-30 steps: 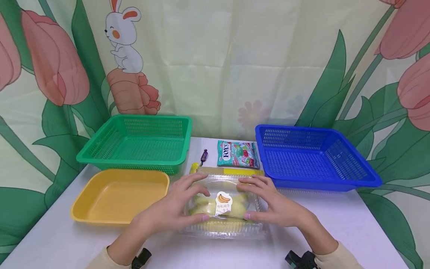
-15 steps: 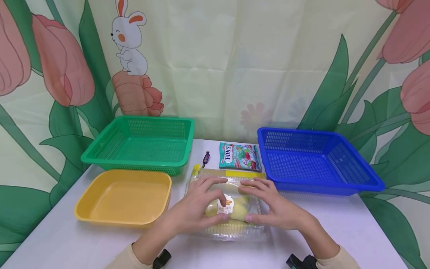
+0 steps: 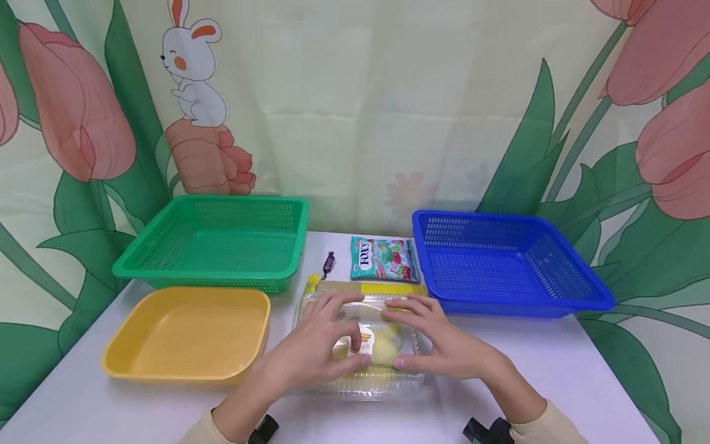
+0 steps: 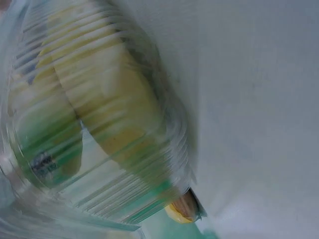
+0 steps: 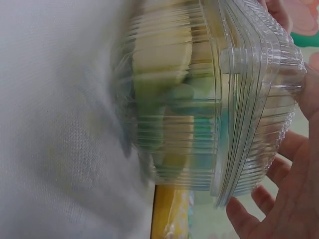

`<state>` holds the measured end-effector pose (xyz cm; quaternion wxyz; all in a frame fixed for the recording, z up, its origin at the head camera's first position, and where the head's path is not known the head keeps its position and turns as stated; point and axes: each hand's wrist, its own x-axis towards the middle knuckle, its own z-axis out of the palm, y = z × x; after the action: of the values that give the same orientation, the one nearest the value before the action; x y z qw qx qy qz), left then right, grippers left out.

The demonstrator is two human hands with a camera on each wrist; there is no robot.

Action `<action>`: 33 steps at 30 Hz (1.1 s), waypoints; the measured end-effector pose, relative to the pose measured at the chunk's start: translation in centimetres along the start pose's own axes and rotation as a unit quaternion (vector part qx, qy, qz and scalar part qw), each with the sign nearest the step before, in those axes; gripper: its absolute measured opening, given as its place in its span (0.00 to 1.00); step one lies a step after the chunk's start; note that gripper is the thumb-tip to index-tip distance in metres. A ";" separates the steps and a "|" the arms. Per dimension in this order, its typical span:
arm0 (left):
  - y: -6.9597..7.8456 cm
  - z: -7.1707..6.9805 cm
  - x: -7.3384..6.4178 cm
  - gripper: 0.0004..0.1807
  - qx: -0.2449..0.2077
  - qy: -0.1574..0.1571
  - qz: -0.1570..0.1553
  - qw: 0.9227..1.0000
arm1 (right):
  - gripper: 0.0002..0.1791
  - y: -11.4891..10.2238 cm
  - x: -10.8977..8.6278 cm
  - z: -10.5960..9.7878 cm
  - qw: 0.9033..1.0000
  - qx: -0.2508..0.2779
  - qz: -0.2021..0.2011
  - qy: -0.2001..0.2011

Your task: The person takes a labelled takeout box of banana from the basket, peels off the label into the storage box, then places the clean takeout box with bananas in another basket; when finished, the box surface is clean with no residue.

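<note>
1. The clear ribbed plastic clamshell box with pale yellow pieces inside (image 3: 368,348) is lying flat on the white table (image 3: 554,370), near the front edge and in the middle — directly at 12 o'clock from the person's body.

2. Its long axis is running from 9 o'clock to 3 o'clock, so one short end is facing each hand.

3. The left hand (image 3: 316,351) is lying over the box's 9 o'clock half, with its fingers bent over the lid and its thumb low at the front edge, gripping the box.

4. The right hand (image 3: 438,345) is doing the same on the 3 o'clock half; in the right wrist view its fingers (image 5: 294,179) are curling around the rim of the box (image 5: 209,104).

5. Neither hand is nearer — both are touching the box, and their fingertips are almost meeting over the banana sticker (image 3: 363,342) on the lid.

6. Just behind the box, at its 12 o'clock side, a flat yellow packet (image 3: 366,288) is lying, parallel to it and partly hidden.

7. The shallow yellow plastic tray (image 3: 185,333) is lying at 9 o'clock from the box, just beside it, and the blue plastic mesh basket (image 3: 505,262) is standing at about 2 o'clock.
</note>
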<state>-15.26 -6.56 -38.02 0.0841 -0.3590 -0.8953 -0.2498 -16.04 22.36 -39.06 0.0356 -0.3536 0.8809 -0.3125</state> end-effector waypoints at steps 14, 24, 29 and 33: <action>-0.2 -0.2 0.9 0.12 -0.025 -0.035 0.008 0.999 | 0.39 0.2 -0.6 -0.1 1.000 0.003 0.010 0.006; -0.5 -0.3 0.6 0.11 -0.021 -0.029 0.021 0.999 | 0.39 0.1 -0.1 0.1 1.000 0.002 0.003 0.002; -0.5 -0.1 0.2 0.11 -0.023 -0.025 0.019 0.999 | 0.39 0.0 0.0 0.1 1.000 0.010 0.007 -0.003; -0.4 0.0 0.1 0.10 -0.031 -0.018 0.020 0.999 | 0.39 -0.1 -0.1 0.0 1.000 0.014 0.018 -0.008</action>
<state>-15.59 -6.72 -38.15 0.0616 -0.3836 -0.8811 -0.2696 -15.91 22.37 -39.03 0.0532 -0.3400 0.8822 -0.3213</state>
